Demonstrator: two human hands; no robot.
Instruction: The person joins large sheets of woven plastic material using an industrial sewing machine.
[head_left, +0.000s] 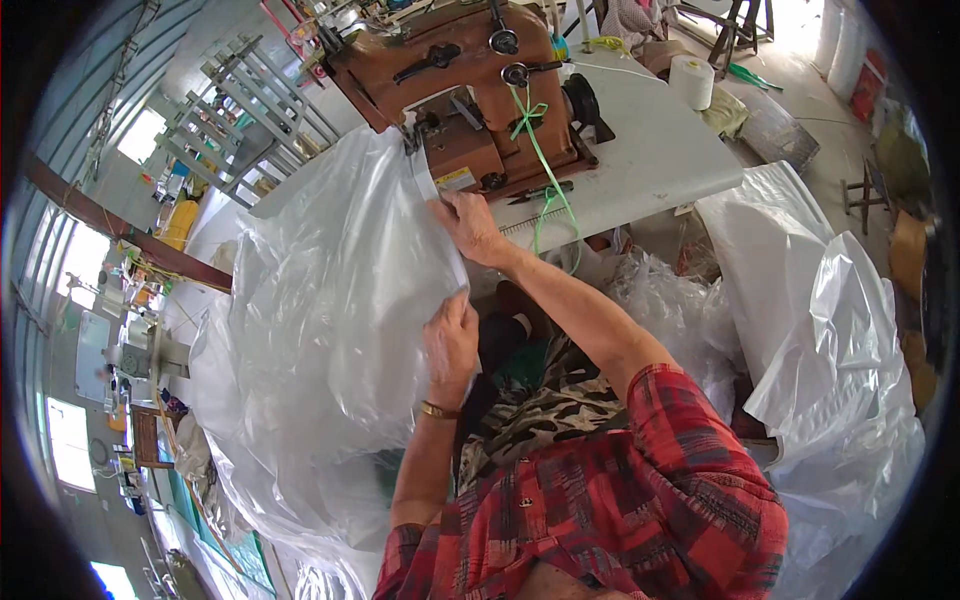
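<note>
A large translucent plastic sheet (pixel 340 290) spreads across my left side, its folded white edge running up to the brown sewing machine (pixel 450 90). My left hand (pixel 451 340) is closed on that edge, nearer to my body. Farther up, close to the machine's needle area, my right hand (pixel 468 226) pinches the same edge with thumb and fingers. The sheet's edge reaches the machine's foot (pixel 412 130). A green ribbon (pixel 532 130) is tied to the machine and hangs down beside my right wrist.
The grey worktable (pixel 650 140) carries the machine and a black pen-like tool (pixel 541 192). A white thread cone (pixel 691 82) stands at the far right. More plastic sheeting (pixel 800 290) hangs on my right. Metal racks (pixel 245 115) stand at the far left.
</note>
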